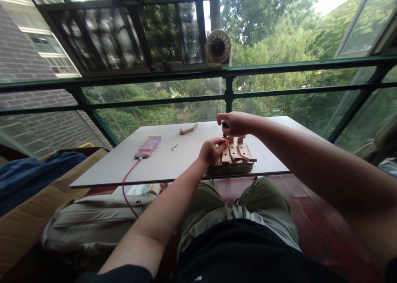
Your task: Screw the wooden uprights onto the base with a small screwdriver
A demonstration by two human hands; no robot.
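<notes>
My right hand [237, 124] is closed around the dark handle of a screwdriver [225, 126], which points down. Just below it, my left hand [214, 147] pinches near the tip; what its fingers hold is too small to make out. Both hands are over a wooden rack [231, 167] at the table's near edge. Several curved wooden hooks [246, 151] with dark holes lie side by side across it. The left end of the rack is partly hidden by my left hand.
On the white table [167, 163] lie a loose curved wooden hook [188, 129], two small screws [174, 147] and a phone [149, 147] with a red cable [125, 181]. A round fan [218, 47] stands beyond the green railing [186, 101]. A bag [99, 221] sits at lower left.
</notes>
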